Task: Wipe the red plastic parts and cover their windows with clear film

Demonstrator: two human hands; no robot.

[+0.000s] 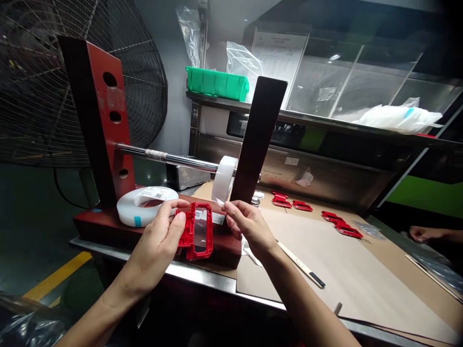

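Note:
My left hand (157, 246) is closed on a red plastic frame (210, 231) with a rectangular opening, held upright over the front of the dark red stand base (231, 250). My right hand (249, 226) pinches the loose end of a roll of clear film tape (224, 176). That roll hangs on a chrome rod (173, 160) near the stand's right post (262, 130). Just behind my left hand, a larger roll of white film (133, 207) with a label and a blue tab lies flat on the base.
Several red frames (302, 206) lie on the cardboard-covered table (311, 246), with a cream-handled tool (302, 265) near its front. A green bin (217, 84) sits on the shelf. A large fan (144, 72) stands behind the stand. Another person's hand (427, 233) is at far right.

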